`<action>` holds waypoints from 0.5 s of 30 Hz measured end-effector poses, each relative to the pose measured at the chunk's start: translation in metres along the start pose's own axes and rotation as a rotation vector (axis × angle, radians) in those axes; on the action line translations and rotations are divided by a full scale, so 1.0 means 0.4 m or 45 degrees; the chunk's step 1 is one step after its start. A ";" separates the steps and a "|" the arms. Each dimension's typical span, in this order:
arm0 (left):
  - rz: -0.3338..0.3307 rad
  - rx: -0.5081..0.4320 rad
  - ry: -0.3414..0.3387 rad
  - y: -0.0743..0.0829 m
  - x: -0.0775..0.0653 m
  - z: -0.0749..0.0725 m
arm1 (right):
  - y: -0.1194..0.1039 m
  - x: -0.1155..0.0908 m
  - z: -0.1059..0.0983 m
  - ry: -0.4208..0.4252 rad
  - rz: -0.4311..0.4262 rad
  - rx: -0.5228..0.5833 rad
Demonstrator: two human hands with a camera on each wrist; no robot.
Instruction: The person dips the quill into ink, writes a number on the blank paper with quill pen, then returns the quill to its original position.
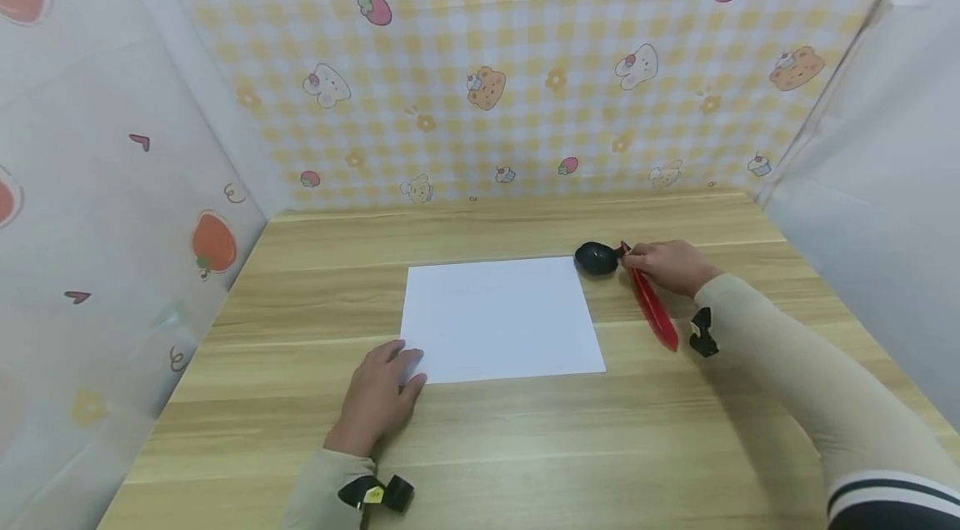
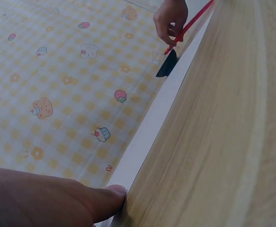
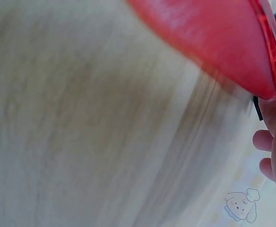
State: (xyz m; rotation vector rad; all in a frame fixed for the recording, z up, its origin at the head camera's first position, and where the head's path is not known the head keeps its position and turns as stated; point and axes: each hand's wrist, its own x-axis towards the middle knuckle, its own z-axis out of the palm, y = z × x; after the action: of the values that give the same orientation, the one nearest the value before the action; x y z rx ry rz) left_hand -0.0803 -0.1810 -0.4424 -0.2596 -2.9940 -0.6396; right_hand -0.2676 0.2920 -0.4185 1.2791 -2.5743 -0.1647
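A sheet of white paper (image 1: 502, 320) lies flat on the wooden table. At its near left corner rests my left hand (image 1: 378, 397), fingertips over the edge; the left wrist view shows the thumb (image 2: 105, 201) straight along that corner. My right hand (image 1: 671, 265), beyond the sheet's right side, pinches the far end of a glossy red pouch (image 1: 654, 309), seen narrow from above. The pouch (image 3: 223, 42) fills the top of the right wrist view, its seam near the fingers. Beside those fingers is a black, rounded, ladle-like thing (image 1: 597, 258), overlapping the paper's far right corner.
Yellow checked cloth (image 1: 450, 138) with cartoon prints hangs behind the table. White cloth walls stand left (image 1: 112, 222) and right (image 1: 862, 180). Wood tabletop (image 1: 510, 455) surrounds the sheet. A small dark device (image 1: 397, 494) is strapped at the left wrist.
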 end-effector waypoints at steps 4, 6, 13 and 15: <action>-0.001 -0.002 0.000 0.001 0.000 0.000 | -0.001 -0.001 -0.005 0.026 0.014 0.000; 0.000 -0.001 0.000 0.002 0.001 -0.001 | -0.002 -0.001 -0.010 0.046 0.022 0.009; -0.003 -0.007 -0.010 0.007 -0.002 -0.004 | -0.006 -0.002 -0.017 0.088 0.081 0.041; -0.004 -0.008 -0.015 0.007 -0.003 -0.005 | -0.008 -0.001 -0.018 0.100 0.098 0.051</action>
State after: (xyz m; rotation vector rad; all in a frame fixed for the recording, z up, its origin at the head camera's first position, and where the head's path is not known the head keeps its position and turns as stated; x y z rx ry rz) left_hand -0.0785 -0.1794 -0.4397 -0.2603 -3.0043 -0.6498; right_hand -0.2629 0.2906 -0.4124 1.1739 -2.5670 -0.0474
